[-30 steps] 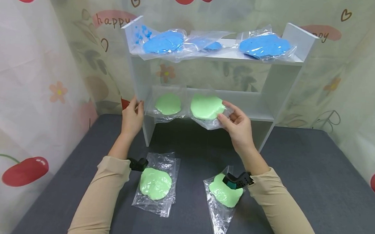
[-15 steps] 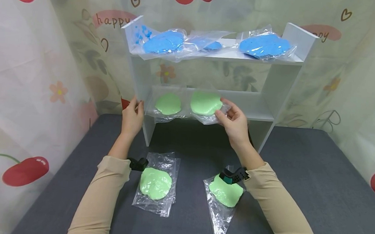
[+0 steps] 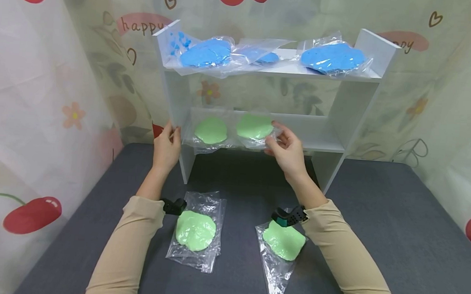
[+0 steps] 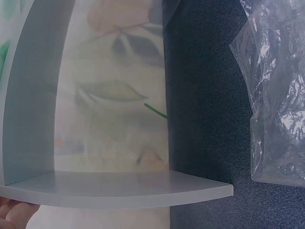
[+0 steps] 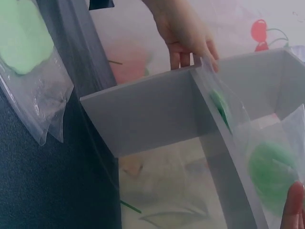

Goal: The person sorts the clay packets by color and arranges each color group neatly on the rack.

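Observation:
A white two-tier shelf (image 3: 334, 145) stands on the dark table. My left hand (image 3: 166, 149) grips the front edge of its left side panel; in the left wrist view only fingertips (image 4: 19, 215) show beside the board. At the middle tier, my right hand (image 3: 289, 155) pinches the right side of a clear plastic bag holding a flat, round light-green piece (image 3: 255, 127). In the right wrist view this bag (image 5: 271, 167) leans over the tier, with fingertips (image 5: 293, 200) at its edge. Left of it, a similar bag with a green piece (image 3: 212, 131) lies on the tier.
Blue pieces in clear bags (image 3: 333, 58) lie along the top tier. On the table in front are two more bagged green pieces, one at left (image 3: 195, 230) and one at right (image 3: 284, 241) under the right wrist. A printed cloth (image 3: 58, 107) hangs behind and beside the table.
My right hand has moved left and slightly back, carrying the bagged green piece further onto the middle tier, closer to the bag beside it. The left hand has stayed at the side panel.

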{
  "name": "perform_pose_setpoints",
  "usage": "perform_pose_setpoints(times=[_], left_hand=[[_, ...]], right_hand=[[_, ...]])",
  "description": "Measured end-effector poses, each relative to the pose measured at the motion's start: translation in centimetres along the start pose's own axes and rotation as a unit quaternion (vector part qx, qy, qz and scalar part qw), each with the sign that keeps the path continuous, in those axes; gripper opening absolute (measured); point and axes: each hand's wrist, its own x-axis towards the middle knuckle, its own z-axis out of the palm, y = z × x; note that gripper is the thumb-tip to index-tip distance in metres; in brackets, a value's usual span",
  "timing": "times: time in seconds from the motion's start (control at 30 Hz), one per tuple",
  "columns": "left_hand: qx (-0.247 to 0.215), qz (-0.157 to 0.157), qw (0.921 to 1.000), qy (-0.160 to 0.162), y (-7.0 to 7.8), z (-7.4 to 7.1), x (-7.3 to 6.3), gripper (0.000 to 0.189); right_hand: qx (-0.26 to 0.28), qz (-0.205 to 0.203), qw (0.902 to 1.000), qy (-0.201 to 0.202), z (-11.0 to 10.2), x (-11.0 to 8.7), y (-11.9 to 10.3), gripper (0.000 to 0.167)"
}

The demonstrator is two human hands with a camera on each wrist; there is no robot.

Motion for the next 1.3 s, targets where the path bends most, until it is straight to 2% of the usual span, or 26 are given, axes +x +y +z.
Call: perform_pose_setpoints(times=[0.43, 0.7, 1.07, 1.3], left_hand=[[-0.002, -0.005, 1.0000, -0.006, -0.1, 0.1, 0.0, 0.042], [-0.001, -0.003, 1.0000, -0.003, -0.1, 0.1, 0.0, 0.041], [0.002, -0.003, 1.0000, -0.004, -0.1, 0.1, 0.0, 0.040], [0.003, -0.010, 0.9999, -0.007, -0.1, 0.0, 0.0, 0.041]], right_hand=[[-0.076, 0.006, 0.9970, -0.012, 0.7, 0.7, 0.6, 0.050], [-0.129, -0.006, 0.9915, -0.014, 1.4, 1.2, 0.6, 0.050], [-0.166, -0.002, 0.9861, 0.000, 2.1, 1.4, 0.5, 0.049], [-0.178, -0.007, 0.9840, -0.004, 2.5, 1.6, 0.6, 0.049]])
